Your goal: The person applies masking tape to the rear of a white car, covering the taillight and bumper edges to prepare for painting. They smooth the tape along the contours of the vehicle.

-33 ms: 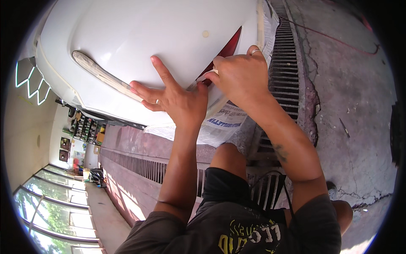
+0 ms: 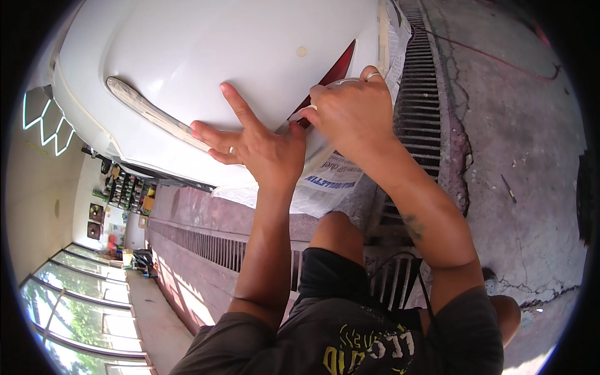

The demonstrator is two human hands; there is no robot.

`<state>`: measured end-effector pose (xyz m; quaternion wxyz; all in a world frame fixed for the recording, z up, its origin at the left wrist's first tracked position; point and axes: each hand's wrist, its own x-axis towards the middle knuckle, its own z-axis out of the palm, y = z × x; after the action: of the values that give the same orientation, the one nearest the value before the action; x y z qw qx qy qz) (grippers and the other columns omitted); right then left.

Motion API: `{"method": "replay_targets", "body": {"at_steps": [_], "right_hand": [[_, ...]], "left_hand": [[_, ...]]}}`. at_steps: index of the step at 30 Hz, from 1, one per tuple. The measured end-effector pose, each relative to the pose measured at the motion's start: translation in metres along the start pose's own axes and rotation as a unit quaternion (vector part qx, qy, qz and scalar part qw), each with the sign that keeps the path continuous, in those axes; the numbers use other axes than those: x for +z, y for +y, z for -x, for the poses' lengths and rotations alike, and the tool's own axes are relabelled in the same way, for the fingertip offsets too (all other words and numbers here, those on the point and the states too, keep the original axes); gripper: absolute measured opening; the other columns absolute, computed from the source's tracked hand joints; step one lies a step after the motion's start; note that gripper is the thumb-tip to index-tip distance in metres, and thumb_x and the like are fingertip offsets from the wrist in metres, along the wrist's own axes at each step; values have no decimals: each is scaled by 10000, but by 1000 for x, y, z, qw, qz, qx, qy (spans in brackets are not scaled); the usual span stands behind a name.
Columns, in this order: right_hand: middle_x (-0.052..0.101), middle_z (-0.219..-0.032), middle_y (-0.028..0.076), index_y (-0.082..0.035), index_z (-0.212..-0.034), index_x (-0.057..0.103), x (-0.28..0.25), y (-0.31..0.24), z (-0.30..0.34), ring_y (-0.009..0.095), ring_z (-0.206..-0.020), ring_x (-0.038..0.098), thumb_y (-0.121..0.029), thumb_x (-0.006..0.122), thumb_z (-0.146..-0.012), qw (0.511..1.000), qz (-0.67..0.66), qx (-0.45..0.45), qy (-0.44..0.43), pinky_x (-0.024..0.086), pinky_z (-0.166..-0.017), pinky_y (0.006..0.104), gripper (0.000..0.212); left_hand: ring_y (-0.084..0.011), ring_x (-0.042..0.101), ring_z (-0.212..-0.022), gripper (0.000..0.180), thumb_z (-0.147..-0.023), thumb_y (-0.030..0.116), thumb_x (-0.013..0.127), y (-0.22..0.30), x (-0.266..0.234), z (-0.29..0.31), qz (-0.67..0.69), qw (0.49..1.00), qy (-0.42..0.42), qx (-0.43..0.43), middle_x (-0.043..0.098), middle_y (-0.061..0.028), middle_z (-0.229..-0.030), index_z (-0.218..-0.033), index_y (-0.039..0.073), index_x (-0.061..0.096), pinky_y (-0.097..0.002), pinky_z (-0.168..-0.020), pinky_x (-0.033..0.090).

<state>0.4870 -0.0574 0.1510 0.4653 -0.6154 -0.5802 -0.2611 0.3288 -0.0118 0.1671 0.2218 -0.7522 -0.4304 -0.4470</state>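
Observation:
In front of me is a white car body point(image 2: 187, 50) with a narrow red tail light point(image 2: 341, 66). My left hand point(image 2: 265, 153) rests on the panel with its fingers spread, its thumb at the light's lower end. My right hand point(image 2: 356, 112) is closed over the lower part of the light, pinching masking tape; a pale curved edge shows beyond its knuckles, and the rest is hidden under the fingers. Newspaper point(image 2: 328, 184) hangs below both hands along the car's lower edge. A long strip point(image 2: 147, 106) covered in masking tape runs left of my left hand.
Below and right of the car runs a slotted floor grate point(image 2: 420, 106). Cracked concrete point(image 2: 494, 119) lies at the right, with a thin pointed tool point(image 2: 509, 189) and a red hose point(image 2: 500, 59). Shelves with small containers point(image 2: 128, 187) and windows point(image 2: 87, 306) stand at the left.
My right hand has shifted slightly left, and a curved pale edge shows more beyond its knuckles. My left hand stays spread on the panel, almost unmoved.

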Motion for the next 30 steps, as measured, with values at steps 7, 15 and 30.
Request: {"method": "replay_targets", "body": {"at_steps": [7,15,30], "right_hand": [[686,-598,95,-124,-808,788,-15,10,-11,266,-563,682,-370,888,-812,994,81,-51,-43,493,-857,437,265],[659,-643,82,-88,-771,684,-116,44,-19,291,-559,628,-381,913,-836,994,0,32,104,492,-624,421,378],[694,-732,66,-68,-931,732,-54,10,52,250,-721,621,-264,893,-887,894,-393,55,-209,400,-943,383,258]], "left_hand": [[-733,-263,-1535,1318,-764,165,893,-1,6,-1,-3,999,-29,15,-276,-599,-1583,-1808,213,90,-901,-1149,34],[-691,-265,-1561,1235,-758,238,873,-13,3,4,15,1000,-5,25,-223,-531,-1655,-1798,263,206,-895,-1149,31],[-171,694,-1120,625,-971,128,882,-54,-67,72,549,729,-312,-266,722,-56,-1166,-1510,1,593,-357,-1037,546]]}}
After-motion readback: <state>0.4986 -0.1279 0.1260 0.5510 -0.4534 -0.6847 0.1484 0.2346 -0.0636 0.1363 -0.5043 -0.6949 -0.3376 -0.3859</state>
